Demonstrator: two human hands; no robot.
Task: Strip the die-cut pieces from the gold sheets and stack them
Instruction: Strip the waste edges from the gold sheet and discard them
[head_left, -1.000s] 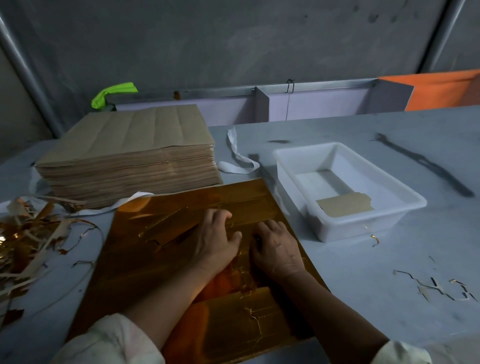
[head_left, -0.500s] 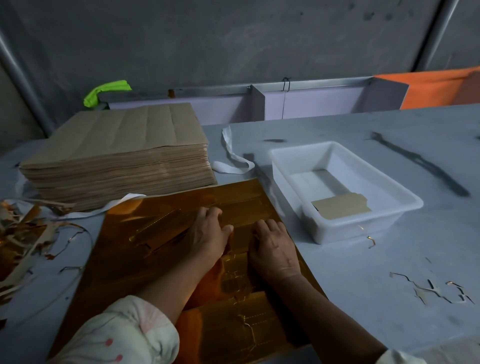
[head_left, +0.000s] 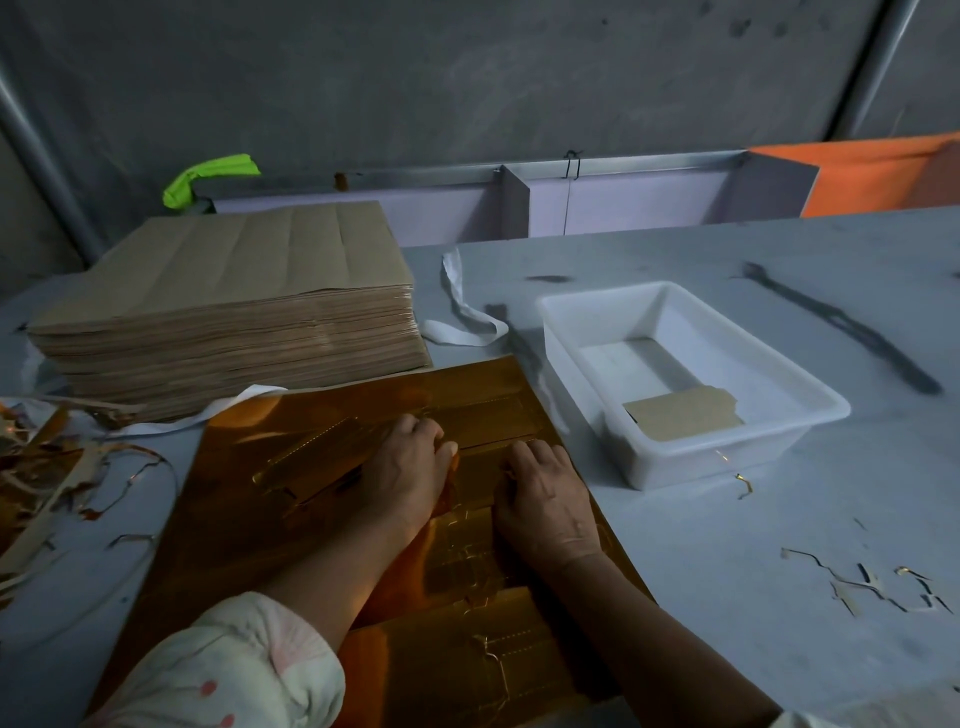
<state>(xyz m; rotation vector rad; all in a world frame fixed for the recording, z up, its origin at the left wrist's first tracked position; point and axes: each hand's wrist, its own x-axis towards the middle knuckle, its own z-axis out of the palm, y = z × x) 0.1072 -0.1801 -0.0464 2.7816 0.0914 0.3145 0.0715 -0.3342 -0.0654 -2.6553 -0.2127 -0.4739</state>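
A large gold sheet (head_left: 291, 499) with die-cut outlines lies flat on the grey table in front of me. My left hand (head_left: 410, 473) lies on its middle, fingers bent, thumb and forefinger pinched at the edge of a narrow die-cut piece (head_left: 475, 483). Just right of that piece, my right hand (head_left: 545, 504) rests on the sheet with its fingers curled down; their tips are hidden. A white plastic tray (head_left: 582, 332) to the right holds one brown-backed stripped piece (head_left: 680, 415).
A thick stack of brown-backed sheets (head_left: 223, 306) stands at the back left. Gold and brown waste strips (head_left: 47, 478) pile up at the left edge, and small scraps (head_left: 872, 587) lie at the right. White strapping (head_left: 462, 317) curls behind the sheet.
Both hands stay on the same spot of the gold sheet. The view has shifted slightly, and my left sleeve has come further into view.
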